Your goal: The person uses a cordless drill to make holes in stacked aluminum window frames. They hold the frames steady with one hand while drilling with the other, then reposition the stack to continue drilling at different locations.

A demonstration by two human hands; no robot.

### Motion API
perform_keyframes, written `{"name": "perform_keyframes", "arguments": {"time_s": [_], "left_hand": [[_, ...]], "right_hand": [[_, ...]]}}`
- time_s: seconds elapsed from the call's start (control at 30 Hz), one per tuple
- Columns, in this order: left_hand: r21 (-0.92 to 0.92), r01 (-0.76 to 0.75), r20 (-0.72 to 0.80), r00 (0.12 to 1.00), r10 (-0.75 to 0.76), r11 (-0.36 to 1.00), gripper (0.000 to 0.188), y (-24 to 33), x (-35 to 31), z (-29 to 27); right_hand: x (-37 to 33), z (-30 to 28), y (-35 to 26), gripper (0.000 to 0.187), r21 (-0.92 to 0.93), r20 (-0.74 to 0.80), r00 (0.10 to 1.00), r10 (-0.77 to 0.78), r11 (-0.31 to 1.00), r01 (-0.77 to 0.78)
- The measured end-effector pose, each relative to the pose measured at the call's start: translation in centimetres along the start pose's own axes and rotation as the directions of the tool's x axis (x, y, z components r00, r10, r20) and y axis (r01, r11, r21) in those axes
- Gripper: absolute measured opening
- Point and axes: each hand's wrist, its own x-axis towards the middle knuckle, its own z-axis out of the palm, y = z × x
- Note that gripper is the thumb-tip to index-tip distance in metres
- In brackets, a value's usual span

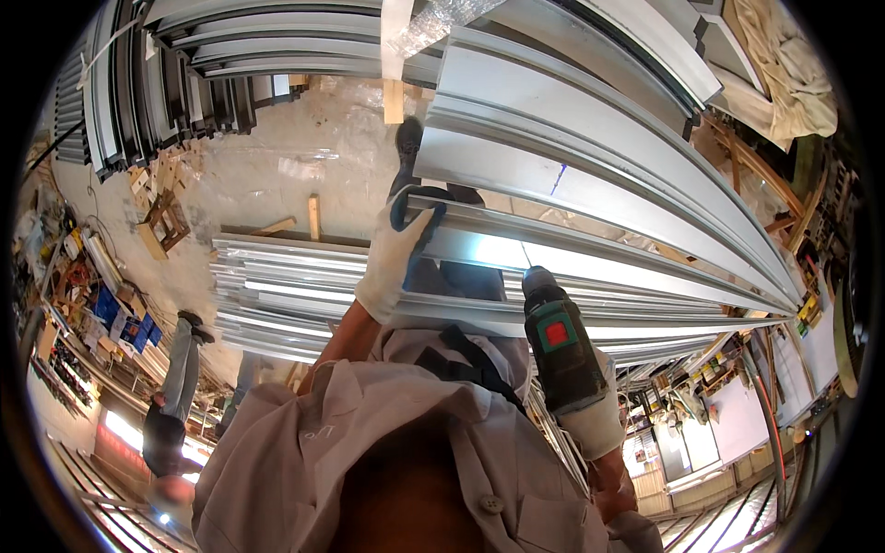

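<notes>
My left hand (392,258), in a white and blue work glove, is closed round the near-left end of a silver metal profile (590,263). In my right hand (595,419), also gloved, is a cordless drill (556,341) with a dark green body and a red patch. Its thin bit points away from me at the profile, where a bright light patch falls. Whether the bit touches the metal I cannot tell. Just beyond lies a wider silver profile (516,157) with a short blue line marked on it. The right fingers are mostly hidden behind the drill.
More silver profiles (277,295) lie stacked at the left and below my hands. Dark and silver profiles (184,111) are piled at the far left. Wooden offcuts (164,224) lie on the floor. Another person (175,387) stands at the left. Beige cloth (788,64) hangs at the far right.
</notes>
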Motion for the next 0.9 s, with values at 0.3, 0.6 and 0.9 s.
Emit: {"name": "perform_keyframes", "arguments": {"time_s": [0.3, 0.6, 0.9], "left_hand": [[-0.094, 0.024, -0.033, 0.999, -0.027, 0.995, 0.031, -0.7, -0.5, 0.2], [0.084, -0.109, -0.054, 0.992, 0.114, 0.99, 0.04, -0.8, -1.1, 0.1], [0.058, -0.09, -0.026, 0.995, 0.091, 0.994, 0.036, 0.4, -1.2, 0.3]], "right_hand": [[0.3, -0.4, 0.8, 0.051, -0.225, 0.027, 0.996, -0.086, 0.97, 0.089], [0.4, -0.5, 1.3, 0.05, -0.164, 0.068, 0.993, -0.096, 0.981, 0.106], [0.3, -0.4, 2.0, 0.044, -0.09, 0.038, 0.991, -0.129, 0.987, 0.132]]}}
